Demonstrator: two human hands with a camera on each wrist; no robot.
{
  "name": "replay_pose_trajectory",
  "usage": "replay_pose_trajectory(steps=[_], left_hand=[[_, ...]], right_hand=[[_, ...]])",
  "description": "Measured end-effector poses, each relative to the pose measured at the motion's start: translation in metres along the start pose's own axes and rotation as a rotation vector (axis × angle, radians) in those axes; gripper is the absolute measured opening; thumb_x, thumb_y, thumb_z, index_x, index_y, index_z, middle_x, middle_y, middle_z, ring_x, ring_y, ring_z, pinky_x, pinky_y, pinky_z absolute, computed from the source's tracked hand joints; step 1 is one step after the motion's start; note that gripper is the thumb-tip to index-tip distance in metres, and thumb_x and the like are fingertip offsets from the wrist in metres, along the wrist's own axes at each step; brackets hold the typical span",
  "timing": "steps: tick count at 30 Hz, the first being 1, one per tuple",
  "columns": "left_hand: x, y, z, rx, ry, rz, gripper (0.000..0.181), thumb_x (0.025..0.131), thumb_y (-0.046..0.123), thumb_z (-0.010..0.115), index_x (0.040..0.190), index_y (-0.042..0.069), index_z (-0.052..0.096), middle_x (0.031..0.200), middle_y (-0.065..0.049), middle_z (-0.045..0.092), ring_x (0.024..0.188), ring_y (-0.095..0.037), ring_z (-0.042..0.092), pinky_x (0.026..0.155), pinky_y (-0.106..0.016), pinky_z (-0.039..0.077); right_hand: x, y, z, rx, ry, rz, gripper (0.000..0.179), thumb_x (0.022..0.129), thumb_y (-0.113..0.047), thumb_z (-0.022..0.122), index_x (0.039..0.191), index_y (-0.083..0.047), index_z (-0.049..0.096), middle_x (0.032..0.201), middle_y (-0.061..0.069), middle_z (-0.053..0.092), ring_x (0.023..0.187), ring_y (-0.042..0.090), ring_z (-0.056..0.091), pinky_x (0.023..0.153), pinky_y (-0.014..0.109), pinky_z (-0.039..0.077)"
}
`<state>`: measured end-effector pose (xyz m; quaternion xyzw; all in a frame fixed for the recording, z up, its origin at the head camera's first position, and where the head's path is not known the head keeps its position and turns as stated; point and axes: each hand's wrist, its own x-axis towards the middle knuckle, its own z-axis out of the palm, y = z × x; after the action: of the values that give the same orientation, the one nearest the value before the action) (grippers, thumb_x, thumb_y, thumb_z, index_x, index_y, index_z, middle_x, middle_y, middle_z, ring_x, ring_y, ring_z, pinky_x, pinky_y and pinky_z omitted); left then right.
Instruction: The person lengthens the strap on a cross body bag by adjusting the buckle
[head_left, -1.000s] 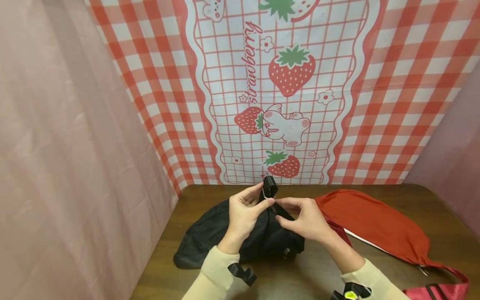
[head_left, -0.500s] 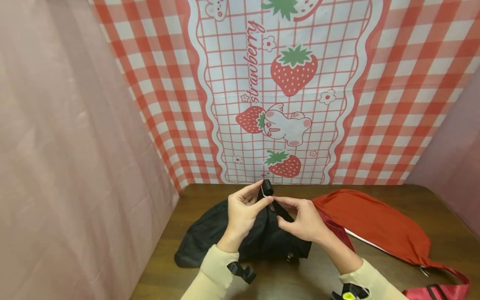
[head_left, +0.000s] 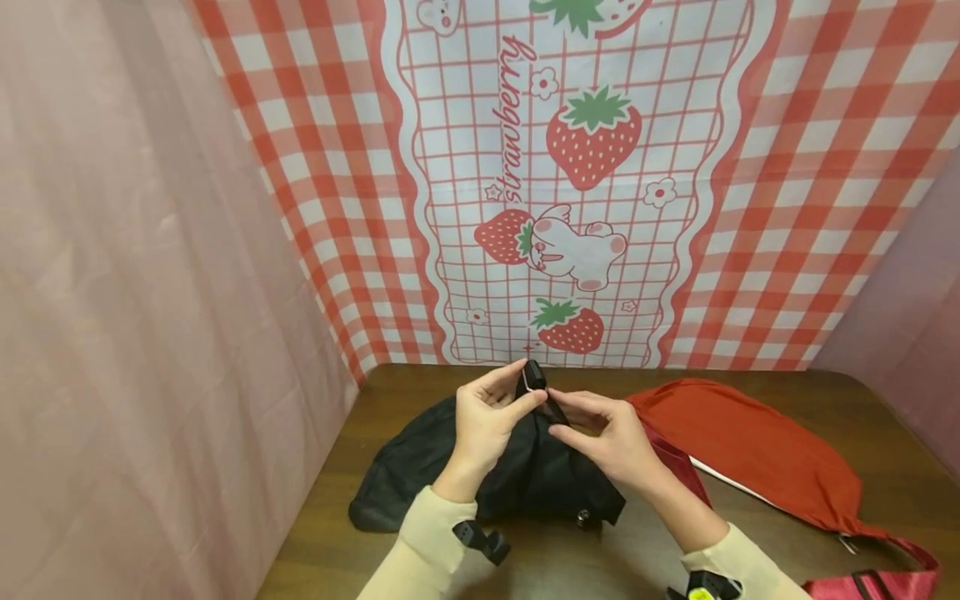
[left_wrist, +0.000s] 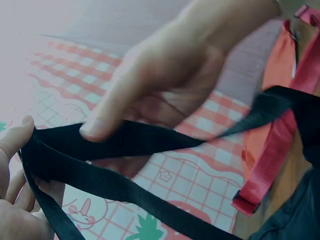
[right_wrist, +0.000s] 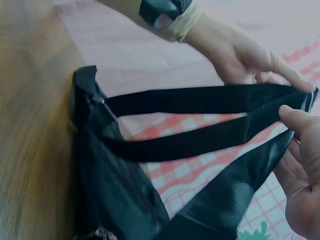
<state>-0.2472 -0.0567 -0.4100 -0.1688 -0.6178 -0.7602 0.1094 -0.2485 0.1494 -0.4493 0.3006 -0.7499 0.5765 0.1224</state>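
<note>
A black bag (head_left: 420,467) lies on the table under both hands, with its black strap (right_wrist: 185,145) drawn up from it in long loops. My left hand (head_left: 480,429) pinches the strap between thumb and fingers, at a thin pale-edged adjuster (head_left: 534,385) near the top of the loop. Just to the right, my right hand (head_left: 615,437) holds another run of strap, its thumb on one face and fingers behind. In the left wrist view that right hand (left_wrist: 165,85) is blurred. The right wrist view shows the strap stretching from bag to fingers.
An orange-red bag (head_left: 750,454) lies to the right on the wooden table (head_left: 315,533). Its red strap (head_left: 892,579) with a dark slider trails toward the front right. Behind hangs a strawberry-print checked cloth (head_left: 592,150), and a pale curtain (head_left: 150,292) covers the left side.
The top strap loop has sunk slightly and looks narrower. My right thumb has shifted up along the strap, and the black bag's right end has slid a little to the right.
</note>
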Motion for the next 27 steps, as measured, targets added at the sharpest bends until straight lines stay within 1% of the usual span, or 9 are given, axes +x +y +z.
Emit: replay_pose_trajectory(steps=[3,6,10,13,17,21,24,27], left_hand=[[0.0,0.001,0.002,-0.018,-0.002,-0.005,0.049,0.086,0.005,0.089,0.132,-0.001,0.073,0.125,-0.022,0.076,0.107,-0.009,0.077,0.104,-0.029,0.06],[-0.001,0.0,0.003,-0.013,-0.006,-0.016,0.049,0.085,0.002,0.088,0.132,-0.001,0.073,0.127,-0.023,0.076,0.108,-0.009,0.077,0.102,-0.029,0.061],[-0.003,0.0,0.005,0.007,-0.045,-0.022,0.05,0.085,-0.003,0.087,0.133,-0.001,0.073,0.13,-0.025,0.074,0.114,-0.014,0.076,0.103,-0.031,0.06],[-0.004,0.0,0.004,0.027,-0.088,-0.008,0.051,0.086,-0.002,0.087,0.134,0.001,0.072,0.131,-0.025,0.073,0.119,-0.018,0.075,0.105,-0.033,0.059],[-0.005,0.0,0.0,0.088,-0.148,0.037,0.051,0.083,-0.003,0.088,0.132,0.001,0.074,0.128,-0.024,0.075,0.117,-0.017,0.076,0.104,-0.032,0.06],[-0.006,-0.002,-0.002,0.118,-0.213,0.078,0.051,0.08,-0.005,0.09,0.129,-0.003,0.075,0.126,-0.028,0.074,0.115,-0.012,0.076,0.103,-0.031,0.06],[-0.006,-0.003,-0.002,0.094,-0.237,0.081,0.051,0.078,-0.003,0.093,0.126,-0.005,0.075,0.123,-0.031,0.074,0.115,-0.009,0.075,0.105,-0.031,0.059],[-0.007,-0.005,-0.002,0.049,-0.235,0.073,0.053,0.078,0.006,0.095,0.125,-0.007,0.075,0.121,-0.031,0.074,0.114,-0.008,0.075,0.106,-0.03,0.059]], right_hand=[[-0.003,0.005,-0.007,-0.011,-0.041,-0.022,0.049,0.09,-0.002,0.084,0.137,-0.004,0.071,0.128,0.018,0.075,0.114,0.002,0.073,0.095,0.02,0.061],[-0.001,0.003,-0.013,0.004,-0.082,-0.051,0.051,0.09,0.001,0.083,0.139,-0.003,0.069,0.132,0.02,0.073,0.115,0.003,0.073,0.096,0.025,0.062],[0.015,-0.012,-0.021,0.057,-0.107,-0.101,0.049,0.094,0.006,0.076,0.142,-0.001,0.065,0.137,0.024,0.069,0.118,0.006,0.073,0.097,0.029,0.063],[0.028,-0.023,-0.027,0.068,-0.148,-0.128,0.042,0.097,0.006,0.073,0.138,-0.001,0.067,0.132,0.022,0.069,0.115,0.009,0.074,0.095,0.029,0.064],[0.038,-0.031,-0.036,0.063,-0.247,-0.102,0.035,0.095,0.003,0.076,0.129,-0.004,0.072,0.123,0.018,0.071,0.11,0.01,0.075,0.09,0.029,0.065],[0.042,-0.033,-0.041,0.059,-0.337,-0.099,0.033,0.092,0.003,0.08,0.122,-0.005,0.07,0.116,0.015,0.07,0.103,0.013,0.076,0.087,0.034,0.067],[0.046,-0.034,-0.04,0.081,-0.381,-0.114,0.032,0.09,0.005,0.081,0.116,-0.005,0.066,0.111,0.014,0.066,0.099,0.017,0.075,0.087,0.037,0.067],[0.049,-0.034,-0.037,0.119,-0.387,-0.1,0.031,0.088,0.007,0.08,0.111,-0.006,0.064,0.11,0.013,0.063,0.097,0.018,0.073,0.087,0.035,0.067]])
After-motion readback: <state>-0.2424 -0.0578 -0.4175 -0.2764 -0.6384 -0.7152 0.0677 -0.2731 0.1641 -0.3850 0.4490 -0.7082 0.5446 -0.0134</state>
